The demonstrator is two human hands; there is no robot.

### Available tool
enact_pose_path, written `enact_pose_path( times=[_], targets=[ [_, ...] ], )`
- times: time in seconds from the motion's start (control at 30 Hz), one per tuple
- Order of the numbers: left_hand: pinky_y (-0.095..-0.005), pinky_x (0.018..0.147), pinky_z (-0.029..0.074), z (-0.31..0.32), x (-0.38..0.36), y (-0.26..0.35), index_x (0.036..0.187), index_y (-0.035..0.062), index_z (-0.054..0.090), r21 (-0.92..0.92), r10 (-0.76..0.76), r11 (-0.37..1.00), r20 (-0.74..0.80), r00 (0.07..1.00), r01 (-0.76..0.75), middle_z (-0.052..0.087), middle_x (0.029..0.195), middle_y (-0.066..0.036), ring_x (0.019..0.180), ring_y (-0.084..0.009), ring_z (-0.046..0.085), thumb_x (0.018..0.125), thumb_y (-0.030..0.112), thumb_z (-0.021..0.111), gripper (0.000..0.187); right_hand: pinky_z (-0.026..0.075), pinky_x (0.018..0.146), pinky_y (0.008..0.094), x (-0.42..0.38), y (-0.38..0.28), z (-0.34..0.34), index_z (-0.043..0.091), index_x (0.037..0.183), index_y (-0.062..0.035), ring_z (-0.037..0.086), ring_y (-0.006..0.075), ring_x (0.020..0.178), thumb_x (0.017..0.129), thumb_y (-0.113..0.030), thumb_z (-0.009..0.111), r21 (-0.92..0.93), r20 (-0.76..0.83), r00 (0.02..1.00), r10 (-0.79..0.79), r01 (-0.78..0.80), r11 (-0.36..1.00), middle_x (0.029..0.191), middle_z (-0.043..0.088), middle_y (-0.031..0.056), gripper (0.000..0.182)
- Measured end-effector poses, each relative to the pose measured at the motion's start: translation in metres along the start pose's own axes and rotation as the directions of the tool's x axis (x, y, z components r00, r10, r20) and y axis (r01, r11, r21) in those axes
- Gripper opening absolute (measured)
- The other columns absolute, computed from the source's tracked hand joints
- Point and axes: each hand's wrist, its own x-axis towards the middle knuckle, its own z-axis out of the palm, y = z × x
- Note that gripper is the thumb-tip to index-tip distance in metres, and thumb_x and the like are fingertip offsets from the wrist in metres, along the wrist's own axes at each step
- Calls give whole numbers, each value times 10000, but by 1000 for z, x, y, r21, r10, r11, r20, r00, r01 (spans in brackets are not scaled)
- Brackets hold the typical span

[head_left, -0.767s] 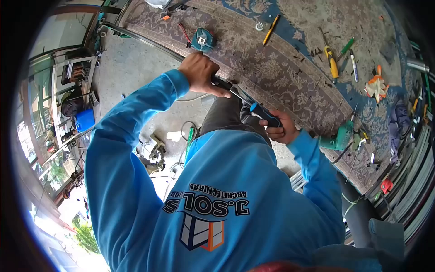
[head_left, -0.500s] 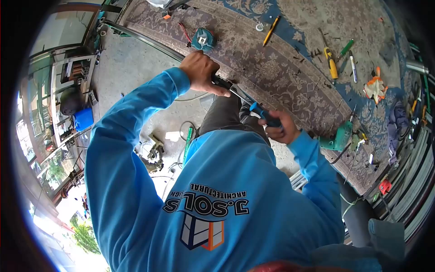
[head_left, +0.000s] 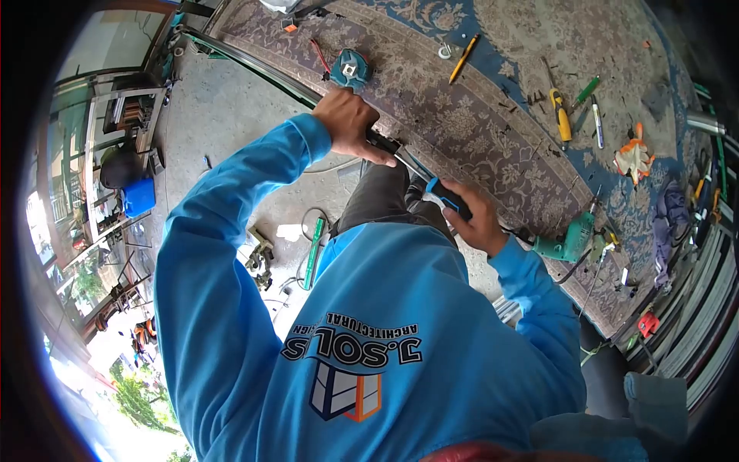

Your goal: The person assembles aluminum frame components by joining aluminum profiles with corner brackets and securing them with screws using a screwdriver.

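Note:
My left hand (head_left: pixel 348 127) is closed around the end of a long dark metal profile (head_left: pixel 289 83), with the thumb stretched along its near side. In my right hand (head_left: pixel 479 219) is a screwdriver (head_left: pixel 449 198) with a blue and black handle. Its metal shaft slants up and left to the profile's end beside my left thumb. Where the tip meets the profile is too small to make out. A teal tape measure (head_left: pixel 349 69) sits on the carpet just beyond my left hand.
Patterned carpet (head_left: pixel 462 115) covers the work surface. On it lie a green power drill (head_left: pixel 568 237), a pencil (head_left: pixel 464 58), a yellow-handled screwdriver (head_left: pixel 561 117), a marker (head_left: pixel 597 123) and a glove (head_left: pixel 634 158). Long metal profiles (head_left: pixel 704 308) are stacked at right.
My right hand has turned on the screwdriver handle, its fingers now lying over the top. My left hand keeps its hold on the profile. The whole view has shifted slightly.

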Motion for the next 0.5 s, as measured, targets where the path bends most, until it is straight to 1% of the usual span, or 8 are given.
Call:
enact_pose_path(
  times=[0.07, 0.13, 0.2, 0.23, 0.27, 0.3, 0.37, 0.5],
  targets=[
    [-399, 638, 379, 1, 1, -2, 598, 51, 615, 3, -24, 1000, 78, 997, 24, 518, 526, -100, 557, -301, 512, 572, 847, 587, 797, 423, 457, 238, 7, 25, -29, 428, 1301, -50, 497, 114, 492, 926, -320, 525, 780, 500, 794, 346, -586, 219, 1045, 579, 126, 472],
    [-393, 627, 373, 7, -7, 4, 605, 55, 622, -17, 20, 1000, -48, 999, -21, 515, 519, -98, 549, -301, 509, 574, 857, 572, 804, 435, 485, 229, 0, 38, -21, 491, 1247, -44, 537, 106, 565, 933, -334, 496, 708, 670, 719, 185, -693, 132, 961, 625, 111, 428],
    [-398, 625, 374, 3, -4, -1, 604, 57, 627, -20, 15, 1000, -51, 999, -16, 519, 520, -103, 552, -303, 515, 579, 861, 563, 807, 343, 380, 208, 3, -22, 18, 517, 1184, -43, 455, 72, 486, 936, -342, 482, 165, -141, 949, 283, -259, 952, 780, 578, 57, 389],
    [-400, 618, 379, -1, -3, 2, 599, 56, 627, 22, 10, 1000, 5, 1000, -10, 528, 527, -115, 555, -307, 524, 578, 863, 562, 810, 328, 373, 211, 6, -17, 23, 519, 1178, -44, 451, 81, 479, 935, -323, 472, -412, -183, 968, -169, 81, 908, 739, 564, 49, 373],
    [-400, 618, 379, -1, -4, 1, 599, 56, 627, 34, 3, 999, -7, 1000, -3, 528, 527, -115, 555, -307, 524, 578, 863, 562, 810, 328, 373, 211, 4, -10, 13, 519, 1178, -44, 451, 81, 479, 935, -323, 472, -420, -173, 968, -184, 96, 903, 739, 564, 49, 373],
    [-403, 610, 380, 1, -2, -3, 598, 54, 628, 26, 27, 999, -39, 999, -26, 534, 531, -119, 555, -309, 525, 577, 864, 561, 813, 358, 408, 211, 5, -2, -6, 515, 1196, -44, 481, 93, 505, 932, -313, 472, 173, 2, 976, 219, -216, 961, 791, 590, 64, 379],
    [-407, 588, 381, 1, -4, -2, 600, 46, 632, 5, 51, 999, -62, 997, -51, 551, 542, -128, 552, -322, 527, 569, 867, 560, 825, 417, 486, 225, 12, 9, -14, 522, 1187, -40, 543, 120, 580, 930, -298, 474, 736, 614, 736, 285, -664, 132, 914, 632, 93, 367],
    [-403, 575, 402, -4, -5, 3, 623, 46, 657, 15, 25, 1000, -36, 999, -25, 565, 549, -128, 551, -325, 549, 571, 865, 558, 827, 418, 476, 238, 1, -16, 15, 518, 1183, -30, 542, 117, 569, 923, -333, 492, 64, -49, 981, 190, -187, 980, 905, 628, 94, 400]
  ],
)
